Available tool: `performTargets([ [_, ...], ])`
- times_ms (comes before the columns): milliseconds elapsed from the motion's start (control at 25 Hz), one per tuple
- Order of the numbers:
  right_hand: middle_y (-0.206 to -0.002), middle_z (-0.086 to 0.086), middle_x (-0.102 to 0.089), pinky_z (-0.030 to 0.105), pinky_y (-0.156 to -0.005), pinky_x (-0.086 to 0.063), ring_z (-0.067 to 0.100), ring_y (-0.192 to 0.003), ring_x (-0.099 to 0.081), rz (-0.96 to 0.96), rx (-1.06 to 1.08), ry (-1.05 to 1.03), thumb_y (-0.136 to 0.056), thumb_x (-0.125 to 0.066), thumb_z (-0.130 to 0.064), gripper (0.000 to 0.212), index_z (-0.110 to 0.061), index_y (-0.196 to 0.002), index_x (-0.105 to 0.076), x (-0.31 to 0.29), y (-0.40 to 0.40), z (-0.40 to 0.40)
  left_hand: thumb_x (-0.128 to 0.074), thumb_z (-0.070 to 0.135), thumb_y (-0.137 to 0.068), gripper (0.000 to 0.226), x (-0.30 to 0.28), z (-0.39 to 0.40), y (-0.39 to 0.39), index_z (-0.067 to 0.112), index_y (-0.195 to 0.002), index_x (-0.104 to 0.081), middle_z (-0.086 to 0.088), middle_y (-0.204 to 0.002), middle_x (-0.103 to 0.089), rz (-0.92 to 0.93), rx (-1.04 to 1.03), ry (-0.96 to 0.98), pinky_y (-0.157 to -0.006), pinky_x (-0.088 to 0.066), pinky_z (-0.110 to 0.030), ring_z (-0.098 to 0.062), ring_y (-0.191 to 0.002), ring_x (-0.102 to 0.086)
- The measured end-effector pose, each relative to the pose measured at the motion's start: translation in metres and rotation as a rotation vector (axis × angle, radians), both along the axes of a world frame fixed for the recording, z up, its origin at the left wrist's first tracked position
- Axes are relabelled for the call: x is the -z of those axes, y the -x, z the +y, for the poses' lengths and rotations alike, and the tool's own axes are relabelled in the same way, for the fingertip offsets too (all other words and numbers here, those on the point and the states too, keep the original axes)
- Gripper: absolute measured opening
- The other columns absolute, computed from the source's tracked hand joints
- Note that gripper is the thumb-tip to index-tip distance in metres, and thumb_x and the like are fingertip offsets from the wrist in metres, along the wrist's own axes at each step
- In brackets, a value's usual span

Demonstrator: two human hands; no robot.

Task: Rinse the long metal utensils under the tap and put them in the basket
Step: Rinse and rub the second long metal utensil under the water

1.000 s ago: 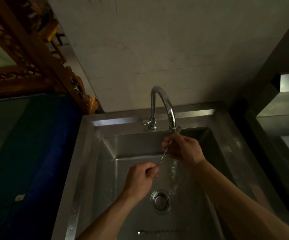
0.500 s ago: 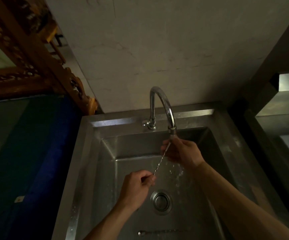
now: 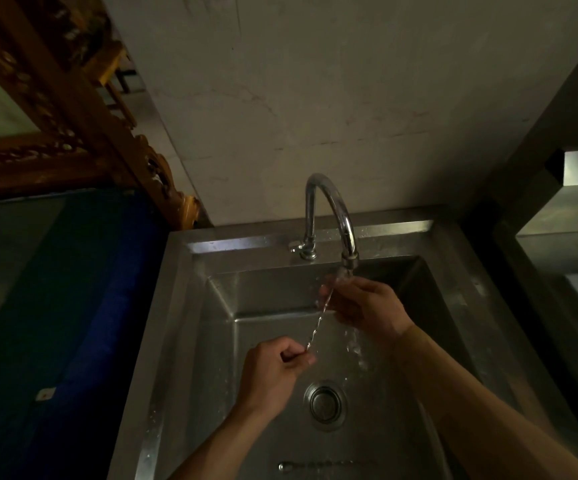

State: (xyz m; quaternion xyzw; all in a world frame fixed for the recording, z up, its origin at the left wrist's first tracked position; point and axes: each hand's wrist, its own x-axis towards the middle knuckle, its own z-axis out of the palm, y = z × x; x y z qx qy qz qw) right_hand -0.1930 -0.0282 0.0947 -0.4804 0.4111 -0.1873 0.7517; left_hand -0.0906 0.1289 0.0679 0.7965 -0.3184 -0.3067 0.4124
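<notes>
My left hand [image 3: 273, 372] pinches the low end of one thin metal stick [image 3: 317, 325]. My right hand [image 3: 367, 308] grips its top end under the tap [image 3: 332, 216], in the running water. I count two sticks: the second stick [image 3: 318, 465] lies flat on the sink [image 3: 183, 341] floor, near the front edge, past the drain [image 3: 325, 403].

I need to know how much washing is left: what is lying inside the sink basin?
On the sink floor lie a second long metal utensil near the front and the drain strainer. The forearms cover part of the floor.
</notes>
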Motion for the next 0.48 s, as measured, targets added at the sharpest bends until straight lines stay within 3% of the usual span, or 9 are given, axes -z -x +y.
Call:
performTargets([
  [160, -0.096, 0.007, -0.076, 0.04, -0.085, -0.05, 0.023, -0.093, -0.071, 0.014, 0.036, -0.004, -0.095, -0.056, -0.025, 0.023, -0.008, -0.106, -0.068, 0.0026, 0.0032, -0.0024, -0.081, 0.018, -0.069, 0.02, -0.0022, -0.0006, 0.0011, 0.023, -0.06, -0.064, 0.017, -0.051, -0.062, 0.025, -0.012, 0.0, -0.052, -0.039, -0.009, 0.008, -0.049, -0.052],
  [240, -0.096, 0.008, -0.076, 0.04, -0.083, -0.052, 0.023, -0.092, -0.071, 0.026, 0.079, 0.002, -0.096, -0.054, -0.036, 0.031, -0.01, -0.106, -0.069, 0.0033, 0.002, -0.0015, -0.08, 0.02, -0.07, 0.019, -0.0022, -0.0004, 0.0009, 0.024, -0.061, -0.064, 0.016, -0.052, -0.062, 0.027, 0.007, -0.007, -0.054, -0.04, -0.012, 0.006, -0.05, -0.052],
  [400, -0.091, 0.006, -0.076, 0.032, -0.075, -0.051, 0.022, -0.087, -0.068, -0.005, 0.048, 0.058, -0.092, -0.062, -0.022, 0.025, -0.003, -0.107, -0.067, -0.0002, 0.0041, -0.0005, -0.078, 0.018, -0.072, 0.022, -0.0008, -0.0007, 0.0003, 0.024, -0.059, -0.061, 0.018, -0.047, -0.056, 0.012, 0.033, -0.011, -0.052, -0.036, -0.011, 0.006, -0.047, -0.046],
  [480, -0.088, 0.008, -0.075, 0.036, -0.077, -0.051, 0.022, -0.083, -0.068, -0.005, 0.112, 0.027, -0.092, -0.06, -0.029, 0.028, -0.005, -0.105, -0.067, -0.0004, 0.0041, 0.0002, -0.078, 0.017, -0.072, 0.024, -0.0003, -0.0012, 0.0002, 0.024, -0.059, -0.06, 0.018, -0.045, -0.054, 0.015, 0.038, -0.012, -0.051, -0.035, -0.011, 0.005, -0.045, -0.044],
])
